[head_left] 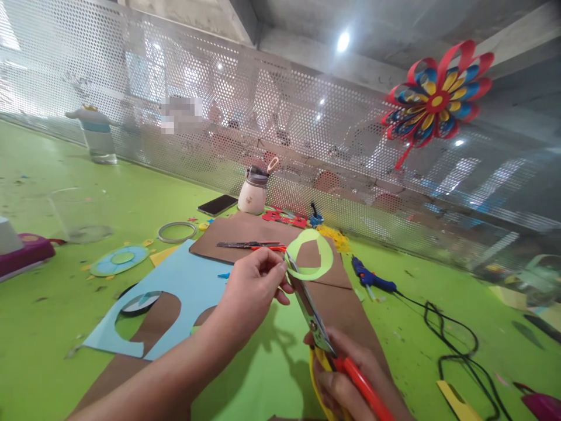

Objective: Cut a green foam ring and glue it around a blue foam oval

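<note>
My left hand is closed, its thumb and fingertips pinching the near left edge of a light-green paper ring. In my right hand are scissors with red and yellow handles. Their blades reach up to the ring's edge beside my left fingertips; whether they are cutting into it I cannot tell. Underneath lie brown cardboard and a light-green sheet. A light-blue sheet with rounded cut-outs is partly hidden by my left forearm. Beyond my left hand, a slim dark tool with red edges rests on the cardboard.
On the right lies a blue glue gun with a looping black cord. A white bottle and a phone are at the back. Leftward are a blue paper disc, a metal ring and a clear cup.
</note>
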A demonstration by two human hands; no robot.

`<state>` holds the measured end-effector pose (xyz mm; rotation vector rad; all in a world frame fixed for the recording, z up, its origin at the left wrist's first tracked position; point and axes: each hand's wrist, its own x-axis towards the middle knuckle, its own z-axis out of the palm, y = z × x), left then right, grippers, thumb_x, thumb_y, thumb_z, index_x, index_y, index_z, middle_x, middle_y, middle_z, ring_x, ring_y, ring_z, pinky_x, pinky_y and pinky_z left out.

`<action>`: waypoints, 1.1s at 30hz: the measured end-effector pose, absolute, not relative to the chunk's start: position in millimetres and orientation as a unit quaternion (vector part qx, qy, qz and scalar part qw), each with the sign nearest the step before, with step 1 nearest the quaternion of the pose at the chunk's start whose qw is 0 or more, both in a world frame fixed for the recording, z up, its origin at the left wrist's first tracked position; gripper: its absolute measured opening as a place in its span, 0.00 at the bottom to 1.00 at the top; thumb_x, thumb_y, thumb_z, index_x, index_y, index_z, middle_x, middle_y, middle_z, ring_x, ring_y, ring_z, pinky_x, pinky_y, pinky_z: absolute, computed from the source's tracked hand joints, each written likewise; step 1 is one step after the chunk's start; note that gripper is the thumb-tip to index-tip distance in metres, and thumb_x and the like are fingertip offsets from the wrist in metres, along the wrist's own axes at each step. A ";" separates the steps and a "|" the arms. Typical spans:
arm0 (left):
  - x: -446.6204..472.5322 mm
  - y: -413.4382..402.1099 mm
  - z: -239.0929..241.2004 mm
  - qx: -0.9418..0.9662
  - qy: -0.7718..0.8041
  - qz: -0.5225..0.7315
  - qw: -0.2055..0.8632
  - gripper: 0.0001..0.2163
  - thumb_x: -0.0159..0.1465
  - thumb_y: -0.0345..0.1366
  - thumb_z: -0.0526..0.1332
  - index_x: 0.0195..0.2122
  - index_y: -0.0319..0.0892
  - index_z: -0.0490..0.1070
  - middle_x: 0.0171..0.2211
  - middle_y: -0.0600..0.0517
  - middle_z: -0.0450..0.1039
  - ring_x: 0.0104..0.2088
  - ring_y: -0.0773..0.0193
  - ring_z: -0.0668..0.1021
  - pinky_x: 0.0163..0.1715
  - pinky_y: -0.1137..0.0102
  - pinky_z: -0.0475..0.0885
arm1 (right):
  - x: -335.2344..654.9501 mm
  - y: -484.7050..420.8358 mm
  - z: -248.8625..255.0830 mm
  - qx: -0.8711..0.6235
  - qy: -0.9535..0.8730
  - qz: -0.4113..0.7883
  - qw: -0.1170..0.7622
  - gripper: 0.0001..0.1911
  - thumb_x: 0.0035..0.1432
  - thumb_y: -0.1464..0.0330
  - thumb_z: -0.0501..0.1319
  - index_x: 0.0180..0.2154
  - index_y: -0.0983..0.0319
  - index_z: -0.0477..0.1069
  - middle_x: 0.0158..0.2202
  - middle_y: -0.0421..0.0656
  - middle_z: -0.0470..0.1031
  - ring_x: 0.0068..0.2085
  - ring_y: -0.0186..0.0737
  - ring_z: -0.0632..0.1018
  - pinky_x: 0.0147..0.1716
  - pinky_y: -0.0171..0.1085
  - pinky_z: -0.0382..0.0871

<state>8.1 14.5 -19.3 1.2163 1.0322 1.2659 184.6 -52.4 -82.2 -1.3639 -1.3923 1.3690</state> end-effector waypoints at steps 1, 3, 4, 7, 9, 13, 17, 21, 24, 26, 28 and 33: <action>8.3 14.3 -19.2 0.509 0.431 0.530 0.524 0.07 0.56 0.36 0.59 0.24 0.41 0.63 0.18 0.54 0.70 0.20 0.65 0.75 0.21 0.70 0.71 | 184.0 -52.6 -81.4 -0.536 -0.537 0.536 0.369 0.13 0.48 0.67 0.62 0.39 0.62 0.71 0.18 0.34 0.61 0.16 0.28 0.63 0.15 0.28 0.54; 8.6 13.7 -19.1 0.511 0.432 0.530 0.521 0.07 0.56 0.36 0.59 0.24 0.41 0.63 0.18 0.53 0.70 0.21 0.64 0.75 0.21 0.70 0.71 | 182.8 -53.2 -78.9 -0.540 -0.529 0.541 0.369 0.13 0.47 0.66 0.63 0.38 0.62 0.71 0.18 0.34 0.60 0.16 0.28 0.62 0.15 0.29 0.54; 8.7 13.3 -19.0 0.513 0.433 0.529 0.518 0.07 0.56 0.36 0.59 0.24 0.41 0.63 0.19 0.53 0.70 0.21 0.64 0.75 0.21 0.69 0.71 | 182.2 -53.7 -77.5 -0.540 -0.528 0.541 0.370 0.13 0.47 0.66 0.63 0.37 0.62 0.71 0.18 0.34 0.60 0.16 0.28 0.62 0.15 0.29 0.54; 8.7 12.4 -18.8 0.517 0.434 0.528 0.515 0.07 0.57 0.37 0.58 0.25 0.41 0.63 0.19 0.53 0.71 0.22 0.64 0.75 0.22 0.69 0.72 | 180.4 -54.9 -74.9 -0.544 -0.525 0.536 0.375 0.15 0.45 0.64 0.63 0.37 0.62 0.71 0.20 0.36 0.61 0.17 0.29 0.62 0.15 0.29 0.54; 8.6 12.0 -18.8 0.519 0.433 0.526 0.515 0.07 0.57 0.37 0.58 0.25 0.41 0.63 0.19 0.53 0.71 0.21 0.64 0.75 0.22 0.68 0.72 | 179.7 -55.5 -74.6 -0.542 -0.519 0.542 0.379 0.17 0.45 0.62 0.63 0.38 0.62 0.71 0.18 0.34 0.59 0.17 0.29 0.60 0.15 0.29 0.53; 8.9 11.5 -18.7 0.520 0.432 0.530 0.512 0.07 0.57 0.37 0.58 0.25 0.41 0.63 0.19 0.53 0.71 0.21 0.65 0.74 0.22 0.69 0.72 | 179.4 -56.0 -75.2 -0.544 -0.516 0.547 0.372 0.16 0.45 0.64 0.63 0.38 0.62 0.70 0.16 0.32 0.54 0.17 0.29 0.58 0.14 0.29 0.51; 9.4 11.8 -17.9 0.516 0.434 0.531 0.513 0.07 0.56 0.36 0.59 0.24 0.41 0.62 0.18 0.54 0.70 0.20 0.66 0.74 0.21 0.70 0.71 | 179.0 -56.1 -75.3 -0.551 -0.520 0.542 0.365 0.16 0.44 0.64 0.63 0.38 0.61 0.69 0.16 0.32 0.55 0.17 0.29 0.59 0.14 0.29 0.51; 9.4 12.4 -17.0 0.515 0.439 0.531 0.510 0.07 0.56 0.36 0.59 0.24 0.42 0.62 0.18 0.55 0.70 0.18 0.67 0.73 0.20 0.71 0.71 | 178.3 -56.0 -73.3 -0.551 -0.521 0.544 0.359 0.17 0.43 0.64 0.62 0.38 0.61 0.68 0.16 0.32 0.54 0.17 0.29 0.59 0.14 0.29 0.51; 9.0 13.0 -18.1 0.520 0.440 0.530 0.505 0.07 0.56 0.36 0.59 0.24 0.42 0.63 0.18 0.55 0.71 0.18 0.67 0.74 0.20 0.71 0.71 | 178.1 -56.3 -70.0 -0.557 -0.533 0.526 0.359 0.15 0.44 0.65 0.62 0.37 0.62 0.69 0.16 0.32 0.56 0.17 0.29 0.60 0.14 0.29 0.53; 8.8 13.5 -19.6 0.522 0.436 0.531 0.505 0.07 0.56 0.36 0.59 0.24 0.42 0.63 0.18 0.54 0.71 0.18 0.67 0.74 0.20 0.71 0.70 | 177.9 -56.6 -68.0 -0.562 -0.529 0.525 0.358 0.14 0.44 0.67 0.62 0.36 0.61 0.70 0.16 0.33 0.57 0.17 0.30 0.61 0.14 0.29 0.53; 8.8 14.0 -21.3 0.525 0.434 0.531 0.504 0.06 0.56 0.36 0.59 0.24 0.41 0.64 0.19 0.54 0.71 0.18 0.67 0.74 0.20 0.71 0.70 | 177.2 -56.9 -66.5 -0.565 -0.523 0.529 0.357 0.14 0.43 0.67 0.62 0.36 0.61 0.70 0.15 0.33 0.57 0.17 0.30 0.60 0.14 0.28 0.52; 9.1 14.3 -24.1 0.533 0.434 0.529 0.497 0.06 0.57 0.37 0.58 0.25 0.41 0.64 0.20 0.53 0.71 0.20 0.66 0.75 0.21 0.70 0.70 | 173.9 -57.1 -62.8 -0.585 -0.500 0.531 0.356 0.14 0.42 0.68 0.63 0.35 0.61 0.71 0.14 0.33 0.57 0.16 0.29 0.60 0.14 0.28 0.50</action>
